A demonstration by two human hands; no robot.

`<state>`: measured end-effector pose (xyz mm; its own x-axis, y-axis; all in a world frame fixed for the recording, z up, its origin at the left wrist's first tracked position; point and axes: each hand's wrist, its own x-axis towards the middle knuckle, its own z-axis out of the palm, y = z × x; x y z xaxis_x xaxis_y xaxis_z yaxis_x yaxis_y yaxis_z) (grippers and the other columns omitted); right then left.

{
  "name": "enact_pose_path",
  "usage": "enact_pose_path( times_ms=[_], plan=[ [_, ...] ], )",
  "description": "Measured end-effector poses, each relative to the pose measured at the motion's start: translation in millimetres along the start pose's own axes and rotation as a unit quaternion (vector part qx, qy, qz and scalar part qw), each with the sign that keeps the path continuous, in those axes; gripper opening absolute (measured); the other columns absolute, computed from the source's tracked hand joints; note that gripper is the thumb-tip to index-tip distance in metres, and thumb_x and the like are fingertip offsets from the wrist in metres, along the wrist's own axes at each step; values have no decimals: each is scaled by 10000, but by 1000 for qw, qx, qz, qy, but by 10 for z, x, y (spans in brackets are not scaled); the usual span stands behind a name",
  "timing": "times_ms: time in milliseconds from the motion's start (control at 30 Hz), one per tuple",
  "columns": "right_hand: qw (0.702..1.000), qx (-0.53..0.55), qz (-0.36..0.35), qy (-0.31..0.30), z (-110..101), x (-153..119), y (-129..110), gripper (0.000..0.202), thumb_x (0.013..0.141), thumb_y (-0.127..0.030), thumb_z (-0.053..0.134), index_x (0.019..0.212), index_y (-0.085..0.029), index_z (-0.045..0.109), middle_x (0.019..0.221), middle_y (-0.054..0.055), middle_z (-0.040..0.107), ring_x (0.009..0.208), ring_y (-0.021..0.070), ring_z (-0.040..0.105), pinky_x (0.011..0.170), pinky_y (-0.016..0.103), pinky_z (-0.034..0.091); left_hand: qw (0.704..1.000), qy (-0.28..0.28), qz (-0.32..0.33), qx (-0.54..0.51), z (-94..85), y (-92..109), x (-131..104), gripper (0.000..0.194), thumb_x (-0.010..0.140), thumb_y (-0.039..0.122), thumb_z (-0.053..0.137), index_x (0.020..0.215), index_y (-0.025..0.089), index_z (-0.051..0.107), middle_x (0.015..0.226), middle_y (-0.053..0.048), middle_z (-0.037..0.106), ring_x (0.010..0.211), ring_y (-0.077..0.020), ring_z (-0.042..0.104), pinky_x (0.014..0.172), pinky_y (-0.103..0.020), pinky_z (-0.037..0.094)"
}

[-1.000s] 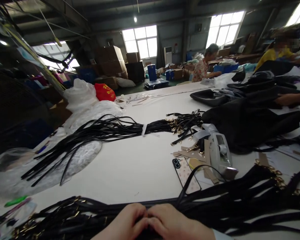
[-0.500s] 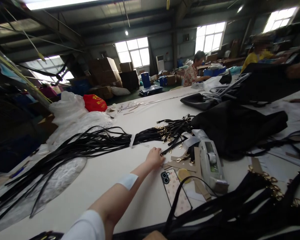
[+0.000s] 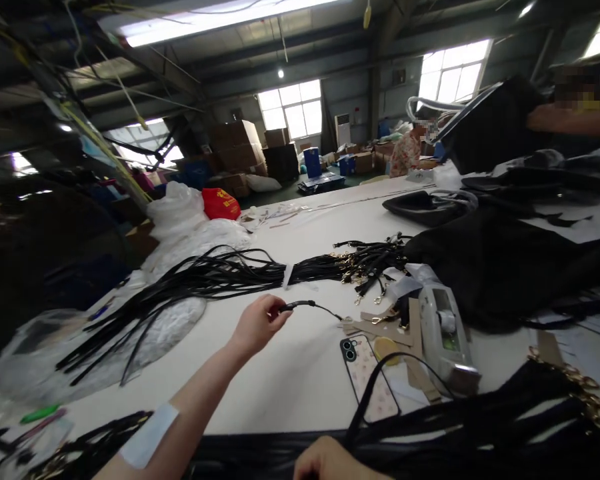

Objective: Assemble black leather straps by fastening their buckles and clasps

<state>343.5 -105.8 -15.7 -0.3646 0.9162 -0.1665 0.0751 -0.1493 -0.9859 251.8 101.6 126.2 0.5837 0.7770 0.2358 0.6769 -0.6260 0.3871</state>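
Over the white tabletop, my left hand [image 3: 260, 323] pinches one end of a thin black strap [image 3: 300, 305]. Its narrow far end trails right to cardboard pieces [image 3: 380, 327]. At the bottom edge my right hand [image 3: 330, 461] is curled in front of black straps [image 3: 430, 437]; whatever its fingers hold is hidden. A patterned phone case [image 3: 373, 383] with camera lenses lies right of my left hand. Beyond it rests a bundle of long black straps [image 3: 220, 277], tied with a white band [image 3: 288, 275] and ending in gold clasps [image 3: 353, 270].
A pale tape dispenser [image 3: 447, 327] stands right of the phone. Black fabric [image 3: 495, 267] is heaped behind it. Another person's arm [image 3: 575, 121] lifts a black bag [image 3: 495, 130] at far right. Clear plastic bags [image 3: 180, 213] and a red bag [image 3: 221, 203] lie at left.
My left hand has drawn back left from beside the clasps, with the black strap in its fingers. More of my right hand shows. The other person's black bag is higher. The view has shifted left.
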Motion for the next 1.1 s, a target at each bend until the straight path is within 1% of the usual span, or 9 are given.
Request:
enact_pose_path(
  times_ms=[133, 267, 367, 467, 567, 667, 833, 967, 1100],
  plan=[
    [999, -10, 5, 33, 12, -90, -122, 341, 782, -442, 685, 608, -150, 709, 514, -28, 579, 508, 88, 455, 491, 204, 321, 978, 162, 31, -127, -763, -116, -680, 213, 818, 352, 679, 933, 173, 665, 859, -31, 617, 679, -123, 583, 592, -227, 500],
    [996, 77, -6, 46, -78, -118, -132, 496, 802, -569, 637, 551, -141, 646, 459, -35, 474, 467, 72, 342, 472, 220, 244, 977, 190, 67, -75, -1087, -44, -1299, 195, 819, 279, 711, 988, 189, 674, 898, -37, 658, 791, -141, 619, 722, -248, 515],
    [981, 181, 32, 63, -141, -121, -76, 520, 775, -616, 656, 575, -138, 624, 453, -55, 413, 436, 50, 231, 442, 228, 137, 992, 103, 53, -57, -933, -19, -1603, 142, 889, 245, 615, 1017, 191, 647, 943, -54, 649, 868, -157, 613, 796, -279, 500],
    [961, 255, 50, 92, -168, -133, -56, 509, 767, -607, 681, 596, -132, 617, 502, -31, 480, 427, 33, 200, 425, 225, 106, 991, 24, -3, -134, -537, -50, -1770, 121, 919, 233, 537, 1000, 179, 609, 910, -49, 599, 791, -140, 587, 736, -272, 498],
    [951, 279, 59, 121, -162, -134, -78, 490, 754, -584, 712, 601, -128, 619, 510, -21, 496, 424, 26, 194, 410, 219, 105, 967, 15, -62, -245, -147, -71, -1832, 203, 857, 229, 615, 1053, 184, 590, 897, -31, 574, 733, -121, 563, 688, -251, 495],
    [947, 286, 61, 132, -146, -125, -100, 477, 736, -571, 738, 601, -125, 634, 504, -23, 486, 427, 25, 205, 409, 214, 110, 933, 28, -108, -341, 60, -46, -1829, 324, 784, 218, 698, 1093, 187, 606, 963, -46, 594, 748, -117, 561, 686, -243, 488],
    [947, 288, 61, 128, -142, -108, -117, 461, 744, -557, 736, 616, -121, 660, 473, -43, 434, 428, 28, 199, 417, 220, 112, 889, 34, -110, -442, 95, 9, -1807, 181, 749, 255, 755, 905, 170, 721, 1004, -77, 634, 918, -167, 603, 788, -260, 484],
    [950, 281, 64, 119, -150, -107, -120, 441, 760, -541, 728, 626, -127, 658, 481, -47, 432, 437, 36, 208, 429, 227, 107, 870, -32, -163, -464, 37, 25, -1826, 284, 788, 317, 718, 1029, 167, 723, 861, -47, 664, 656, -116, 590, 601, -232, 476],
    [962, 246, 63, 101, -136, -127, -138, 464, 756, -575, 711, 630, -132, 661, 464, -62, 394, 441, 47, 214, 437, 229, 112, 891, -92, -161, -415, 12, 119, -1822, 306, 815, 319, 683, 1075, 160, 717, 836, -46, 715, 715, -147, 628, 684, -254, 510]
  ],
)
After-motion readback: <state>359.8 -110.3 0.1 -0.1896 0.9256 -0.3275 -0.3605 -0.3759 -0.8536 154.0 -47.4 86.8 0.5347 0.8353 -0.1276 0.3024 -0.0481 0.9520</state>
